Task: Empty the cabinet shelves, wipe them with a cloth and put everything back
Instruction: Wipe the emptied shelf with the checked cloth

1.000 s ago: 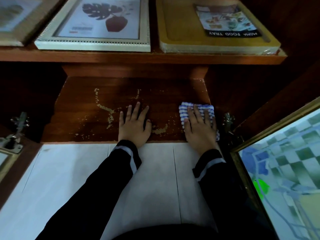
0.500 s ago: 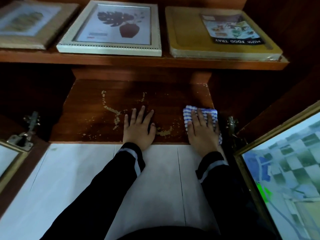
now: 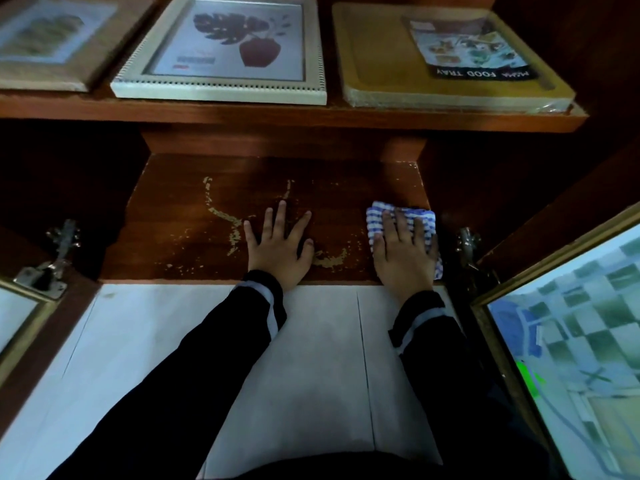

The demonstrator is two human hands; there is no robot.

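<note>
The right hand [image 3: 403,256] presses the checked cloth [image 3: 401,216] flat on the lower shelf [image 3: 194,244]; the left hand [image 3: 278,249] rests beside it, fingers spread.

Dim, warm light; lower shelf [image 3: 277,188] sides fall into near-black shadow, pale floor [image 3: 322,341] brightest. Wide-angle bowing at edges (picture frame [image 3: 45,39] at left end of upper shelf [image 3: 242,112] blurred).

Both arms reach forward from the near edge, in dark sleeves [image 3: 214,358] with a pale band at each cuff. Left hand [image 3: 277,247]: palm down, flat, fingers straight and spread, thumb out to the right. Right hand [image 3: 403,261]: palm down, fingers straight and close together, pressing flat on the cloth [image 3: 375,216]. Hands lie side by side, not touching.
</note>
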